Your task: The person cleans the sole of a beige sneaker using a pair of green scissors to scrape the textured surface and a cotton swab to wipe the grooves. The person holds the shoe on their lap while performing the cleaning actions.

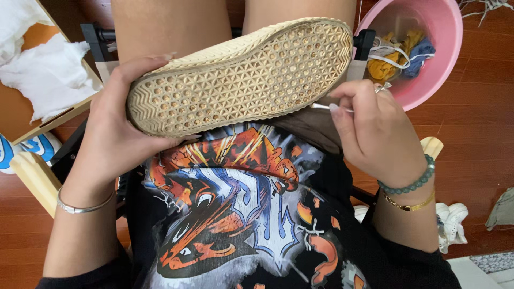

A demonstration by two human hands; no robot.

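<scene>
A shoe (246,75) lies sole up across my lap, its cream rubber sole patterned with small triangles and holes. My left hand (115,126) wraps around the heel end and holds it. My right hand (369,126) pinches a thin white stick, like a cotton swab (321,106), with its tip against the sole's lower edge near the toe end. Both wrists wear bracelets. I sit in a black printed shirt with bare legs beyond the shoe.
A pink basin (433,64) at the upper right holds yellow and blue cloth and white laces. A cardboard box (16,112) with white paper stands at the upper left. The floor is red-brown wood (476,144). A white item (452,222) lies at the right.
</scene>
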